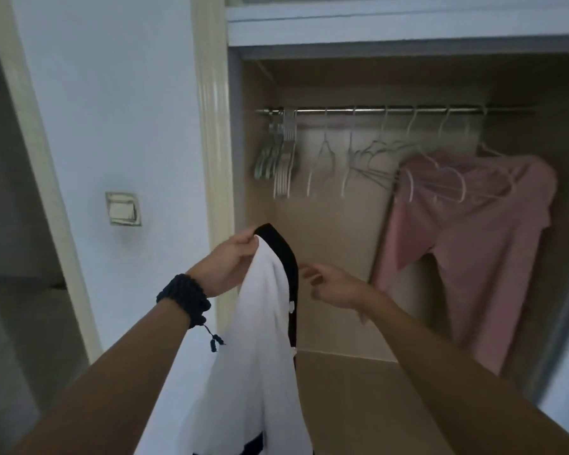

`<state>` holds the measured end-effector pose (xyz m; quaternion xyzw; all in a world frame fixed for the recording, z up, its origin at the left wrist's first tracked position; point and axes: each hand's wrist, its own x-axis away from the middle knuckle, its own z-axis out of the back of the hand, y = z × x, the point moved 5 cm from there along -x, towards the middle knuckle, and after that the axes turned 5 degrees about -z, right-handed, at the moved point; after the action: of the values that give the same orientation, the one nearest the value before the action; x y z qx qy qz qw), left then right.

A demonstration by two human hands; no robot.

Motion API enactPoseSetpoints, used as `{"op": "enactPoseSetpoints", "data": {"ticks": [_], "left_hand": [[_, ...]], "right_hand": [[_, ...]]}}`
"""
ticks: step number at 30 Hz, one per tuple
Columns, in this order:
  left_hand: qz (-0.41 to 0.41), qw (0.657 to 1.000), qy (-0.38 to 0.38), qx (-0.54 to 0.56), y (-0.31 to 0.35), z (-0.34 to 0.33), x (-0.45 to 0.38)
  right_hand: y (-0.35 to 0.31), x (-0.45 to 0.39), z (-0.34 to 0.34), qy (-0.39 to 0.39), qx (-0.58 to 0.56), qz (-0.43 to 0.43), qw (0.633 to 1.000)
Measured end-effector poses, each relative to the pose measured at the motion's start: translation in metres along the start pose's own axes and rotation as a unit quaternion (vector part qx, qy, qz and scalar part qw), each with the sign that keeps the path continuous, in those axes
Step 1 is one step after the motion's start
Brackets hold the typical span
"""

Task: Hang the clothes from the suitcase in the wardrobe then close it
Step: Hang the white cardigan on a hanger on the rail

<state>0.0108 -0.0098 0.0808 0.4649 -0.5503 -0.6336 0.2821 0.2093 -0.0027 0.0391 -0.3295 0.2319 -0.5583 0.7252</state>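
Observation:
My left hand (pixel 229 264) pinches the top of a white garment with black trim (pixel 260 339), which hangs down in front of the open wardrobe (pixel 326 241). My right hand (pixel 332 285) hovers just right of the garment's black edge with loose fingers and holds nothing. Inside the wardrobe a metal rail (pixel 391 110) carries several empty white hangers (pixel 322 159). A pink garment (pixel 473 231) hangs from the rail at the right. The suitcase is out of view.
A cream door frame (pixel 211 142) borders the wardrobe on the left. On the pale blue wall beside it sits a light switch (pixel 123 209). The wardrobe's beige floor panel (pixel 358 405) lies below my right arm.

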Motion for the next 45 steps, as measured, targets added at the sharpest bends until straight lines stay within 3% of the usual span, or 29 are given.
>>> {"op": "enactPoseSetpoints", "data": {"ticks": [6, 11, 16, 18, 19, 21, 23, 24, 28, 33, 42, 45], "left_hand": [[-0.047, 0.996, 0.056, 0.048, 0.037, -0.066, -0.058], [-0.068, 0.992, 0.088, 0.063, 0.045, -0.088, -0.097], [-0.033, 0.984, 0.151, 0.084, 0.042, -0.096, -0.123], [0.007, 0.987, 0.130, 0.090, 0.037, -0.110, -0.129], [0.017, 0.991, 0.120, 0.059, 0.035, -0.113, -0.131], [0.030, 0.987, 0.063, -0.148, 0.031, -0.124, -0.144], [0.021, 0.929, 0.001, -0.369, 0.025, -0.137, -0.158], [0.018, 0.907, -0.019, -0.420, 0.023, -0.141, -0.166], [0.034, 0.907, -0.083, -0.411, 0.019, -0.172, -0.176], [0.006, 0.871, -0.065, -0.486, -0.002, -0.188, -0.216], [0.014, 0.862, -0.112, -0.494, -0.049, -0.240, -0.269], [0.000, 0.868, -0.090, -0.488, -0.059, -0.254, -0.282]], "right_hand": [[0.035, 0.008, 0.062, -0.097, 0.064, 0.010, 0.993], [0.062, 0.016, 0.113, -0.111, -0.009, 0.012, 0.994], [0.083, 0.026, 0.187, 0.064, 0.022, 0.016, 0.998], [0.088, 0.029, 0.216, 0.114, -0.015, 0.008, 0.993], [0.088, 0.030, 0.222, 0.121, -0.011, 0.000, 0.993], [0.090, 0.033, 0.235, 0.112, 0.031, -0.022, 0.993], [0.093, 0.040, 0.241, 0.095, 0.048, -0.050, 0.993], [0.096, 0.044, 0.244, 0.088, 0.048, -0.066, 0.993], [0.118, 0.044, 0.260, 0.112, 0.021, -0.154, 0.981], [0.141, 0.041, 0.278, 0.178, 0.003, -0.227, 0.957], [0.161, 0.078, 0.312, 0.314, -0.025, -0.206, 0.927], [0.173, 0.090, 0.319, 0.292, -0.025, -0.219, 0.931]]}}
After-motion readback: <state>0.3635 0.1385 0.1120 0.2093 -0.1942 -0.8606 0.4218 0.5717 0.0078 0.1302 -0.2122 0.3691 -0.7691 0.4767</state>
